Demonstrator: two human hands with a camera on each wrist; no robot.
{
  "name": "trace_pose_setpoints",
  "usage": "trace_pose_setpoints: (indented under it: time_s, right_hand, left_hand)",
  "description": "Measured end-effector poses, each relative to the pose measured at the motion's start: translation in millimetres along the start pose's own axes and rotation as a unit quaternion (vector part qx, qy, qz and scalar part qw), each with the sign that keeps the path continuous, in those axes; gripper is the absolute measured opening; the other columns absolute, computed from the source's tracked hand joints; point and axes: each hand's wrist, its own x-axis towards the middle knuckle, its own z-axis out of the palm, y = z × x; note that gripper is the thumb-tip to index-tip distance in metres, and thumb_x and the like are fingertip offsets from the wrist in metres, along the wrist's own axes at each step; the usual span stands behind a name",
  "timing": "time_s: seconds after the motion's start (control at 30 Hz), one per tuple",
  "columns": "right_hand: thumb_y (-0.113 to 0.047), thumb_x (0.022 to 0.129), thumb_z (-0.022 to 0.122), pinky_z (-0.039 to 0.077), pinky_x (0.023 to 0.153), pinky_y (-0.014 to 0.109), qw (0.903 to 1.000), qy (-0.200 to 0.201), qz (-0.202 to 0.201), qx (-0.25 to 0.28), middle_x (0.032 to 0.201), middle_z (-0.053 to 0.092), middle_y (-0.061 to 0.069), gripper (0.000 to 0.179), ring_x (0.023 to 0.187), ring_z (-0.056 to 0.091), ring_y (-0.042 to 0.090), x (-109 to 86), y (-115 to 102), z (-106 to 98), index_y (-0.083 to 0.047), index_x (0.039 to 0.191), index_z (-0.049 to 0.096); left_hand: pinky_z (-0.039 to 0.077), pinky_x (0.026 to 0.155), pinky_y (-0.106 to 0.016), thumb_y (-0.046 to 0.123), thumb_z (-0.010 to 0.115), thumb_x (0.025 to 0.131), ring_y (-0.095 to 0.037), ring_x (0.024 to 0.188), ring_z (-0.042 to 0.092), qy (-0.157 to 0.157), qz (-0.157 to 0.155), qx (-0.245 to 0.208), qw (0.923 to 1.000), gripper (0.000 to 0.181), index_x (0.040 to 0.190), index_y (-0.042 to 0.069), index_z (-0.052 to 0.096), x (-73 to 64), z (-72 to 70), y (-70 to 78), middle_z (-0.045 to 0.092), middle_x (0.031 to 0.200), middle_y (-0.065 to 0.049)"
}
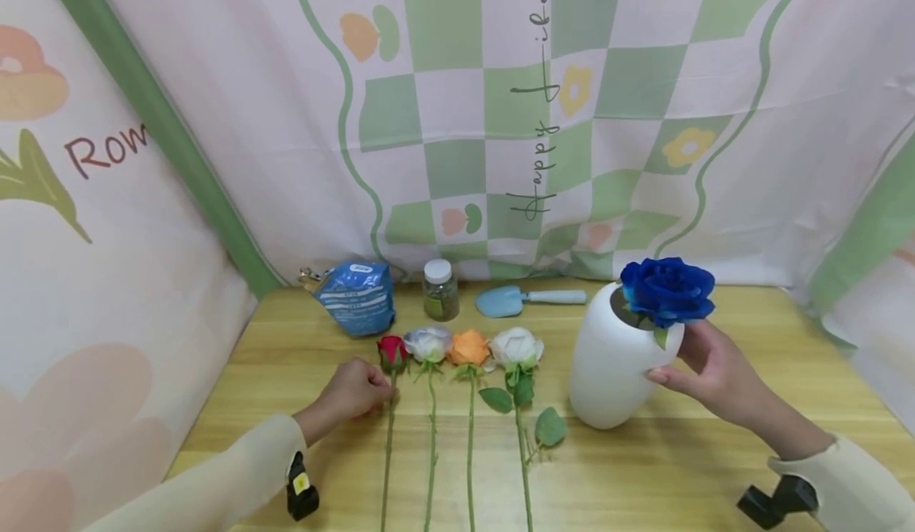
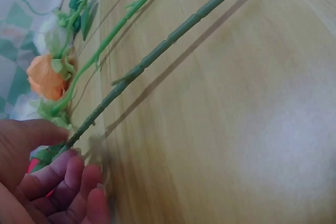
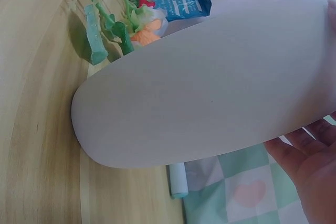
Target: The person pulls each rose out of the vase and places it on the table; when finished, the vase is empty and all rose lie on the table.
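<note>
With thumb and forefinger my left hand (image 1: 355,390) pinches the stem of a red rose (image 1: 392,353) just under its bloom; the other fingers curl loosely beside it in the left wrist view. The stem (image 2: 173,38) slants over the wooden table. My right hand (image 1: 722,373) grips a white vase (image 1: 615,377) near its rim, thumb in front and fingers partly hidden behind. A blue rose (image 1: 668,290) stands in the vase, its bloom leaning over the right side. To the right of the red rose lie a pale lilac-white rose (image 1: 429,345), an orange rose (image 1: 469,348) and a white rose (image 1: 517,348).
Along the back of the wooden table (image 1: 272,373) stand a blue bag (image 1: 357,298) and a white-lidded jar (image 1: 440,292). A light blue trowel (image 1: 500,302) lies to their right. Behind them hangs a checked curtain (image 1: 443,24).
</note>
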Motion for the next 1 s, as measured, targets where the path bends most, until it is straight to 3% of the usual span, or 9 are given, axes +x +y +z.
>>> trace_pose_setpoints:
  time_s: [0.13,0.23,0.3,0.43,0.53,0.67,0.77,0.87,1.0]
  right_hand:
    - [0.022,0.074,0.069,0.048,0.097,0.005,1.0,-0.002,-0.002,-0.002,0.137,0.056,-0.014,0.08,0.117,0.06,-0.006,1.3,-1.0,-0.4,0.003,0.147,0.039]
    - [0.021,0.074,0.069,0.048,0.096,0.005,1.0,-0.002,-0.001,-0.007,0.137,0.056,-0.014,0.081,0.117,0.06,-0.006,1.8,-1.3,-0.4,0.003,0.147,0.039]
    - [0.021,0.074,0.069,0.048,0.096,0.005,1.0,-0.002,-0.001,-0.009,0.137,0.056,-0.014,0.081,0.117,0.06,-0.007,1.9,-1.3,-0.2,0.003,0.147,0.039]
    - [0.022,0.074,0.068,0.048,0.097,0.005,1.0,-0.001,0.0,0.004,0.137,0.056,-0.014,0.081,0.118,0.059,-0.006,1.5,-0.5,0.1,0.003,0.147,0.039]
    - [0.022,0.075,0.068,0.047,0.098,0.005,0.9999,0.0,0.002,0.015,0.137,0.056,-0.013,0.08,0.119,0.059,-0.006,0.7,0.0,-0.3,0.003,0.147,0.038]
    - [0.021,0.076,0.067,0.047,0.098,0.005,0.9999,0.002,0.006,0.015,0.137,0.057,-0.012,0.08,0.119,0.059,-0.006,-0.7,-0.7,-0.5,0.002,0.148,0.038]
    - [0.02,0.076,0.068,0.048,0.097,0.005,0.9999,0.007,0.008,0.013,0.136,0.057,-0.013,0.079,0.119,0.059,-0.006,-1.6,-1.3,-0.1,0.001,0.148,0.039]
    - [0.02,0.077,0.067,0.048,0.097,0.005,0.9999,0.008,0.006,0.014,0.137,0.057,-0.014,0.08,0.118,0.059,-0.006,-1.2,-1.5,0.8,0.001,0.148,0.038]
    - [0.021,0.078,0.066,0.047,0.098,0.005,0.9997,0.001,0.0,0.026,0.14,0.055,-0.013,0.082,0.12,0.058,-0.005,-0.1,-1.9,1.5,0.003,0.15,0.034]
  left_hand:
    - [0.035,0.041,-0.022,0.034,0.071,0.091,-0.01,0.043,0.043,-0.037,0.01,0.047,0.9982,0.041,0.059,0.011,0.063,-0.9,-11.6,4.7,0.05,0.047,0.004]
    - [0.036,0.04,-0.021,0.033,0.069,0.093,-0.01,0.04,0.042,-0.064,0.041,0.082,0.9937,0.046,0.056,0.009,0.06,-2.9,-24.5,20.0,0.048,0.045,0.003]
    - [0.041,0.04,-0.021,0.027,0.068,0.094,-0.01,0.042,0.046,-0.077,0.073,0.082,0.991,0.04,0.06,0.008,0.062,-4.9,-34.7,38.5,0.052,0.049,0.002]
    - [0.046,0.044,-0.02,0.02,0.068,0.094,-0.011,0.05,0.054,-0.085,0.15,0.044,0.984,0.022,0.074,0.011,0.07,-10.6,-54.7,93.2,0.062,0.06,0.0]
    - [0.052,0.049,-0.023,0.019,0.068,0.094,-0.013,0.056,0.059,-0.08,0.228,0.01,0.9704,0.013,0.084,0.013,0.074,-14.4,-62.5,137.8,0.068,0.069,-0.003]
    - [0.057,0.055,-0.024,0.02,0.069,0.095,-0.014,0.061,0.063,-0.071,0.335,-0.024,0.9392,0.011,0.09,0.012,0.075,-21.1,-55.6,191.1,0.07,0.075,-0.005]
    - [0.051,0.055,-0.019,0.024,0.071,0.094,-0.01,0.061,0.059,-0.061,0.395,-0.02,0.9166,0.013,0.089,0.013,0.076,-29.5,-44.1,225.8,0.07,0.074,-0.001]
    - [0.05,0.061,-0.013,0.03,0.075,0.091,-0.003,0.068,0.059,-0.041,0.437,0.004,0.8983,0.015,0.089,0.015,0.075,-36.5,-33.7,251.6,0.071,0.08,0.006]
    - [0.054,0.083,-0.012,0.043,0.078,0.086,0.0,0.099,0.065,-0.035,0.449,0.036,0.8923,0.035,0.11,0.019,0.071,-38.5,-24.7,275.1,0.072,0.107,0.009]
